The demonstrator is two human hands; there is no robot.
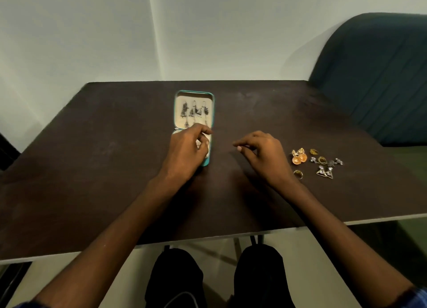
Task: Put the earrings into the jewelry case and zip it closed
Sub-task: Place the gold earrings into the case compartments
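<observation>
Resting loosely curled and empty near mid-table: right hand (263, 154). Working pinched inside open jewelry case (194, 95), contents unclear: left hand (187, 150). Waiting toward right edge: earrings (316, 162), light, snaggy; pinching by hooks.

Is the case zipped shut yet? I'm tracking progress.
No, the case lies open on the table, with earrings beside it.

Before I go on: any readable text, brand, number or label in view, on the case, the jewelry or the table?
None readable. The open teal jewelry case, the loose earrings and the dark table show no print or marking in this view; any stamp on the jewelry would be too small to tell.
</observation>
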